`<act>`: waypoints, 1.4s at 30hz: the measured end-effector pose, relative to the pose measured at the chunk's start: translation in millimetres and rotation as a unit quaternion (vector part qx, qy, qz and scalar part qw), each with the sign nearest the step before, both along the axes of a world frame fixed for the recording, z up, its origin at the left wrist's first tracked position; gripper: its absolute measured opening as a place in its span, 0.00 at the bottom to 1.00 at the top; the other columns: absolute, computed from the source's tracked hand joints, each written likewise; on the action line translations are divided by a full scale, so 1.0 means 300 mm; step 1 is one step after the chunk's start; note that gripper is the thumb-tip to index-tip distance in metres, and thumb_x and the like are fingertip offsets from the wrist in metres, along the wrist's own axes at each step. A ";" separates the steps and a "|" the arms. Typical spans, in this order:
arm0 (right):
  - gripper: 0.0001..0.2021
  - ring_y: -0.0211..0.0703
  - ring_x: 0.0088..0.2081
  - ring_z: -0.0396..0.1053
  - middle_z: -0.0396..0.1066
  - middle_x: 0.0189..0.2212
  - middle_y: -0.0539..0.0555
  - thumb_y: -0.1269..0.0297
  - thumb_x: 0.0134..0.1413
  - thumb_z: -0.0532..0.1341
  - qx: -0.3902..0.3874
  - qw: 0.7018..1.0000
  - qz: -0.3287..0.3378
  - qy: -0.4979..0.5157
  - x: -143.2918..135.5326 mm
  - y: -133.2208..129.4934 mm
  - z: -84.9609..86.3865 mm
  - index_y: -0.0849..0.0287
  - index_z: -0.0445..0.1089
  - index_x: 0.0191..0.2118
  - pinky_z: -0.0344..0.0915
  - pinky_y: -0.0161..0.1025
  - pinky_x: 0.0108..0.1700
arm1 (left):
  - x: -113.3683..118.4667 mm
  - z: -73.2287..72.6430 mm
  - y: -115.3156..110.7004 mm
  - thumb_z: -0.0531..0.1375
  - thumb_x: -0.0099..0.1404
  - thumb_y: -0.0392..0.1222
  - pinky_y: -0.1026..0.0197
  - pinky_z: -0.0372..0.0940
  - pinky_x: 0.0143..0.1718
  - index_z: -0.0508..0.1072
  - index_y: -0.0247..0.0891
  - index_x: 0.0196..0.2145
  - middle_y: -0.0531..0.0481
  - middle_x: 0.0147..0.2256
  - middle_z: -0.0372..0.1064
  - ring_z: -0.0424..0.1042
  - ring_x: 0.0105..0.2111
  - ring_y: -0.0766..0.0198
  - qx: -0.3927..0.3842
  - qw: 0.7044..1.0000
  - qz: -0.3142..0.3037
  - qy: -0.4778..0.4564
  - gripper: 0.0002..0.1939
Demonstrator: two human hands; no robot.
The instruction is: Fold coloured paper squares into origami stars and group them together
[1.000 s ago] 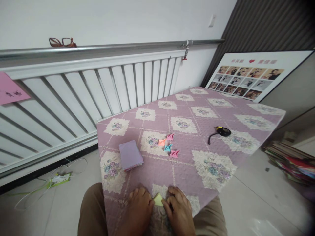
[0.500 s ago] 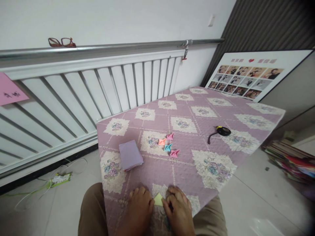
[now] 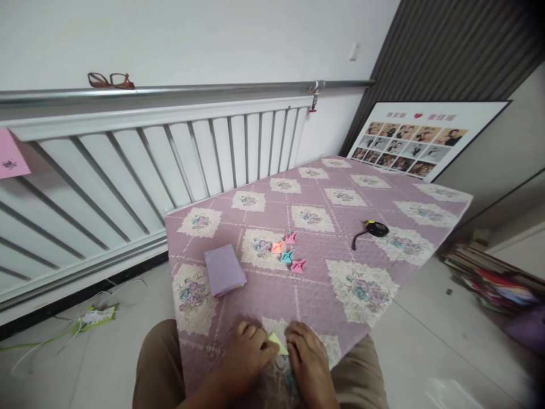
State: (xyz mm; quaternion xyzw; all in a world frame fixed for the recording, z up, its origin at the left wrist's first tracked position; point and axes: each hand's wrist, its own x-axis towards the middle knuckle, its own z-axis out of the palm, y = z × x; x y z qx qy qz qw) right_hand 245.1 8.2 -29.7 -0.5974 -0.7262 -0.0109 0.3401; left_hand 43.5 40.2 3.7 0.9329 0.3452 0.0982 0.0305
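Observation:
A small piece of pale yellow paper [image 3: 278,344], folded to a pointed shape, lies on the table near its front edge. My left hand [image 3: 250,351] presses its thumb on the paper's left side, fingers curled. On the other side, my right hand [image 3: 308,357] is closed, its bent fingers at the paper's right corner. Beyond the hands sit several small folded paper pieces: an orange one [image 3: 278,247], a teal one [image 3: 286,257], a pink one [image 3: 298,266] and another pink one [image 3: 291,238]. A stack of purple paper [image 3: 225,269] rests to the left.
A patterned tablecloth [image 3: 313,292] covers the table. Toward the right lies a black and yellow tape measure [image 3: 377,228] with a dark strap. Behind the table runs a white radiator [image 3: 221,150], with glasses [image 3: 111,81] on the pipe above. A photo board [image 3: 426,139] leans at the far right.
The yellow paper has turned slightly, and my left thumb now reaches over its left part. My right thumb has drawn back toward the paper's right edge. The camera view has shifted a little.

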 end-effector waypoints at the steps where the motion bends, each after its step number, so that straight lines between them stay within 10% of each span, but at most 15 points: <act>1: 0.10 0.49 0.46 0.73 0.76 0.42 0.55 0.66 0.63 0.53 0.017 1.000 0.004 0.003 0.006 -0.004 0.000 0.54 0.71 0.42 0.69 0.47 0.47 | -0.001 0.001 0.000 0.55 0.72 0.45 0.56 0.51 0.40 0.69 0.46 0.45 0.53 0.35 0.66 0.62 0.35 0.62 0.003 1.000 -0.001 -0.001 0.06; 9: 0.18 0.43 0.41 0.75 0.78 0.41 0.51 0.73 0.57 0.53 0.038 0.988 0.098 -0.112 -0.035 -0.086 0.012 0.52 0.69 0.50 0.67 0.41 0.46 | -0.004 -0.016 0.000 0.54 0.73 0.44 0.56 0.51 0.41 0.71 0.46 0.45 0.53 0.36 0.69 0.63 0.37 0.61 0.010 1.000 0.001 -0.013 0.07; 26: 0.22 0.50 0.43 0.73 0.78 0.42 0.53 0.66 0.49 0.62 0.002 0.977 0.066 -0.203 -0.062 -0.106 -0.023 0.51 0.68 0.52 0.58 0.45 0.48 | -0.076 -0.072 -0.080 0.54 0.73 0.43 0.51 0.48 0.55 0.67 0.45 0.54 0.52 0.51 0.70 0.65 0.49 0.59 -0.005 1.000 0.022 -0.008 0.14; 42: 0.22 0.49 0.45 0.74 0.77 0.46 0.47 0.64 0.51 0.59 0.002 0.984 0.031 -0.177 0.025 -0.153 -0.097 0.46 0.68 0.54 0.60 0.46 0.48 | -0.098 -0.085 -0.092 0.54 0.72 0.42 0.55 0.56 0.49 0.68 0.43 0.54 0.51 0.53 0.70 0.64 0.50 0.57 0.032 0.999 0.028 0.002 0.15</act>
